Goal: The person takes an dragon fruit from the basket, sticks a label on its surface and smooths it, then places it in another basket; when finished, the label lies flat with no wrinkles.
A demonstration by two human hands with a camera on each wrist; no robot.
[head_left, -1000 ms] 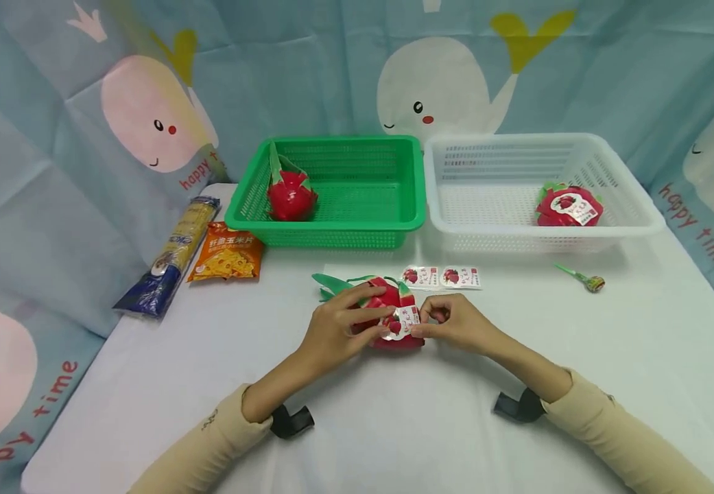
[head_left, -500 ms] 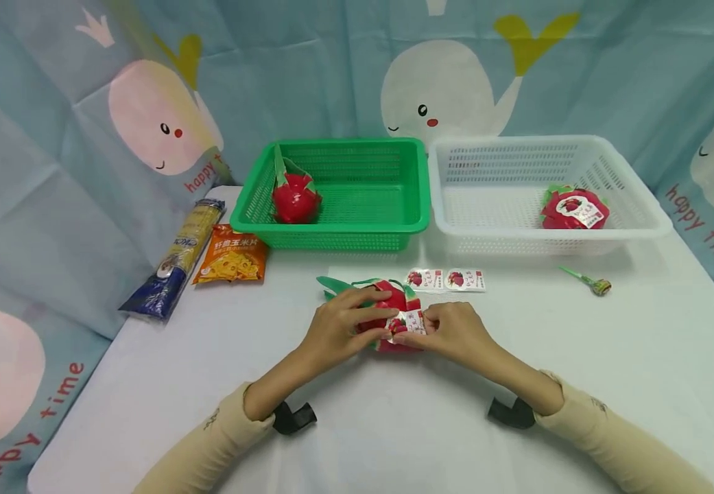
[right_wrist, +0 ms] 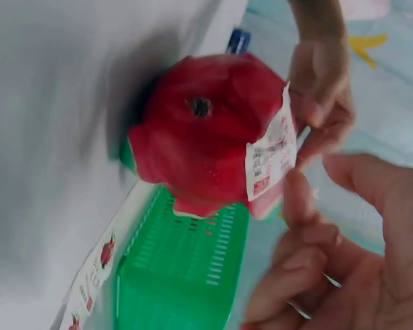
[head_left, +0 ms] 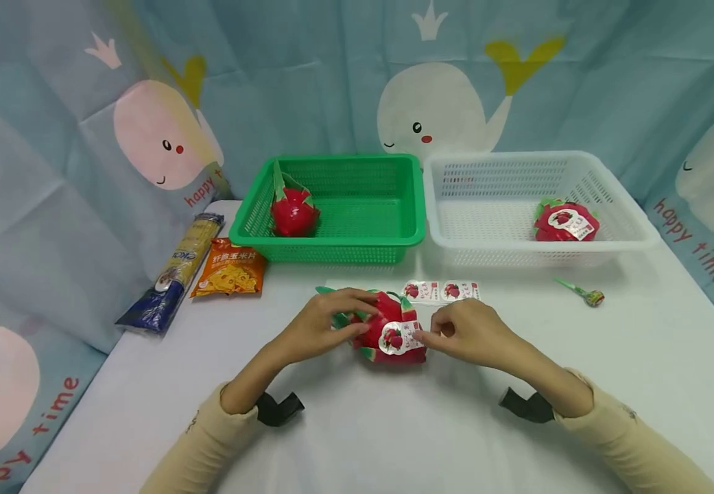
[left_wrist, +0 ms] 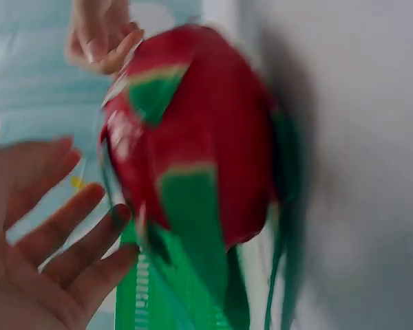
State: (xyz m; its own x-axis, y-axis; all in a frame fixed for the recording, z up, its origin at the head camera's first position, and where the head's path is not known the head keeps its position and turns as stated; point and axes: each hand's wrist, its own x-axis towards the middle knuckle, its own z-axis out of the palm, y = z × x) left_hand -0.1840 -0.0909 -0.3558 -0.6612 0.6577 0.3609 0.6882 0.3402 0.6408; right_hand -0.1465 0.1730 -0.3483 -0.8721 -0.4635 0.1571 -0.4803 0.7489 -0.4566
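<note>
A toy-like red dragon fruit (head_left: 387, 309) with green leaf tips lies on its side on the white table between the two hands. Its upper surface carries a white sticker (head_left: 401, 337) with a fruit picture; one edge stands slightly off the skin in the right wrist view. The left hand (head_left: 313, 326) is spread loosely at the fruit's leafy side, its fingers (left_wrist: 100, 240) apart in the left wrist view. At the sticker's right end is the right hand (head_left: 477, 333), a fingertip right at the sticker's edge, thumb apart and the other fingers bent, pinching nothing.
Behind stand a green basket (head_left: 332, 241) with a dragon fruit (head_left: 295, 213) and a white basket (head_left: 542, 245) with a stickered one (head_left: 563, 221). A sticker strip (head_left: 442, 291), a lollipop (head_left: 592, 297), an orange snack bag (head_left: 230, 267) and a blue-yellow packet (head_left: 174, 274) lie around.
The left hand has drawn back leftward off the sticker, leaving more of it showing. The right hand moved onto the sticker's right part, then back slightly to the right.
</note>
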